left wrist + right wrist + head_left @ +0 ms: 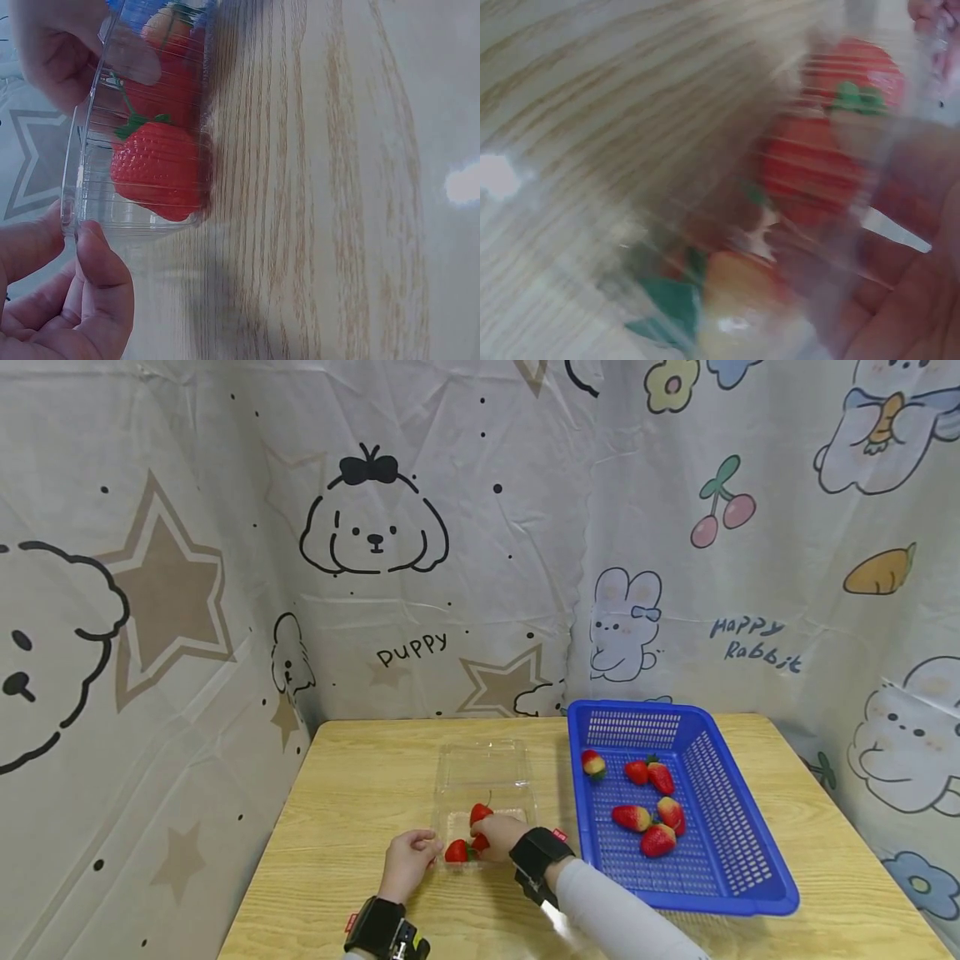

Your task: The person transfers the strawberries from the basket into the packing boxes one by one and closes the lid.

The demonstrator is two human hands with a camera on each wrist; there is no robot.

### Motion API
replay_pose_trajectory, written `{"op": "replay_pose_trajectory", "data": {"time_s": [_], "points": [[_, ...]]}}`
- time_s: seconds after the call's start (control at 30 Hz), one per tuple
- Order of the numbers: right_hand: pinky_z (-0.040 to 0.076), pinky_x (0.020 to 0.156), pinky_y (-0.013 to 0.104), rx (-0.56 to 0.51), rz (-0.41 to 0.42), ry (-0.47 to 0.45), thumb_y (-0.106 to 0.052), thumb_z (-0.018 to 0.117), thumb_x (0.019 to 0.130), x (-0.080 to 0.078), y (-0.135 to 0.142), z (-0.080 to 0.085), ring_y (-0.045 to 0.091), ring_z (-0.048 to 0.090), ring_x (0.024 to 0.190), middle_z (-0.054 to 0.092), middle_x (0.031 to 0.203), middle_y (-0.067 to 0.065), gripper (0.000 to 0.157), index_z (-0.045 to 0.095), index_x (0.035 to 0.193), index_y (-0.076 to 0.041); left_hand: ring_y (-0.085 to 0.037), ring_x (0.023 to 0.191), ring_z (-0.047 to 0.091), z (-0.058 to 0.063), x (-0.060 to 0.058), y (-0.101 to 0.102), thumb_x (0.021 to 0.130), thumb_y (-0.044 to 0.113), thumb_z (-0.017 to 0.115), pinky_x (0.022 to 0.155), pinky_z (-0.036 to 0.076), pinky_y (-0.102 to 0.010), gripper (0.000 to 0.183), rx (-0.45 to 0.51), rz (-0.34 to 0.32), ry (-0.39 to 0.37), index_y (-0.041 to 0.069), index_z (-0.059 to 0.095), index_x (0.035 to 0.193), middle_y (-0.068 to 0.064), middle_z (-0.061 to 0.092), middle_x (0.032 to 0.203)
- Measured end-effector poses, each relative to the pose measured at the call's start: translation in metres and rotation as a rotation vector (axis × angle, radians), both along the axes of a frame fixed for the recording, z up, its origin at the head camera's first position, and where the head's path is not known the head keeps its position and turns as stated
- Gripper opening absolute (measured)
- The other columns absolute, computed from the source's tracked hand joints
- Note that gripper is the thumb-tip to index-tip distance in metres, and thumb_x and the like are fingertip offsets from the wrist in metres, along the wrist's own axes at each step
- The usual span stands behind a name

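A clear plastic box point(480, 766) with its hinged lid raised stands on the table in the head view. My left hand point(408, 862) is at its near left corner; in the left wrist view the thumb and forefinger pinch the box's rim point(69, 214). My right hand point(504, 837) reaches into the box, thumb and fingers on either side of a red strawberry point(810, 169). Beside that one, another strawberry point(161, 169) with green leaves lies at the left end. A further strawberry point(481, 812) is farther back. The box wall blurs the right fingertips.
To the right stands a blue plastic basket point(750, 827) with several strawberries point(658, 841) in it, close to my right forearm. The wooden table point(360, 768) meets a printed curtain point(375, 635) at the back and the sides.
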State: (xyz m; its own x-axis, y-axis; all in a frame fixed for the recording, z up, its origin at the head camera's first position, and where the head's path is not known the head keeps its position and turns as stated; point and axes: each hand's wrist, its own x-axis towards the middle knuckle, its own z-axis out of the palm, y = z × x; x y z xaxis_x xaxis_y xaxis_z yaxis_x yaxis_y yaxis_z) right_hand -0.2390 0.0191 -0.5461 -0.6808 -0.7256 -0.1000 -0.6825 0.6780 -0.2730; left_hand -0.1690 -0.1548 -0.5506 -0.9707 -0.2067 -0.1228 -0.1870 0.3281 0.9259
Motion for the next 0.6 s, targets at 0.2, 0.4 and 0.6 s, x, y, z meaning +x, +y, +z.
{"op": "replay_pose_trajectory", "data": {"time_s": [0.2,0.4,0.6], "points": [[0.046,0.080,0.027,0.035,-0.044,-0.176,-0.023,0.068,0.080,-0.002,0.008,0.021,0.013,0.056,0.090,0.063,0.103,0.000,0.035,0.062,0.113,-0.014,-0.020,0.062,0.060,-0.001,0.000,0.000,0.083,0.002,0.064,0.059,0.053,-0.037,0.023,-0.002,-0.008,0.002,-0.013,0.060,0.100,-0.006,0.058,0.069],[0.039,0.096,0.044,-0.064,-0.072,-0.365,-0.021,0.062,0.087,-0.005,0.038,0.088,0.029,0.048,0.117,0.052,0.128,0.012,0.045,0.051,0.129,-0.009,-0.021,0.062,0.060,-0.001,0.000,0.000,0.083,0.002,0.063,0.059,0.053,-0.036,0.022,-0.007,-0.011,0.004,-0.013,0.060,0.100,-0.006,0.059,0.069],[0.040,0.095,0.046,-0.126,-0.149,-0.304,-0.025,0.060,0.088,-0.018,0.084,0.137,0.030,0.048,0.117,0.052,0.130,0.010,0.046,0.050,0.132,-0.016,-0.021,0.063,0.060,0.000,0.000,0.000,0.083,0.002,0.064,0.058,0.053,-0.035,0.022,-0.003,-0.014,0.009,-0.013,0.060,0.099,-0.006,0.059,0.069]]}}
